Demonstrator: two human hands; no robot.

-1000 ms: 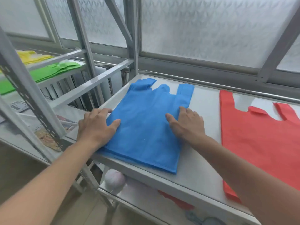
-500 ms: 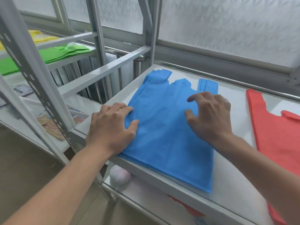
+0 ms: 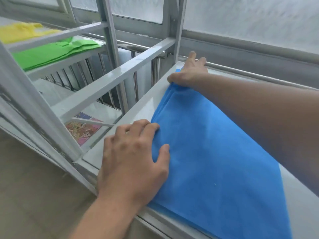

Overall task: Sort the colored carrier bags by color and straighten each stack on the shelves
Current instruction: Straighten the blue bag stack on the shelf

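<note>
Item: blue bag stack (image 3: 215,161), lying flat on the grey shelf (image 3: 143,107), its near-left edge close along the shelf's left rim; long axis runs from the front edge of the shelf back toward the window.

Left hand (image 3: 134,163): at the stack's near-left edge, palm down, fingers (image 3: 146,128) loosely curved against the side of the stack, thumb resting on top of the fabric (a pressing contact, not a pinch).

Right hand (image 3: 188,73): at the far-left corner, the handle end, thumb and fingers pinching the blue fabric; the other fingers extend toward the back rail. This hand is nearer the handles, the left nearer the bag bottoms.

Relation for the next move, as a judgement: both hands sit on one long side, so squaring likely means pushing that edge rightward.

Change from half a second ago: right hand has gone from mid-stack to the far corner; left hand remains at the near edge.

Also present: green bags (image 3: 51,54), yellow bags (image 3: 20,31) on a neighbouring rack
</note>
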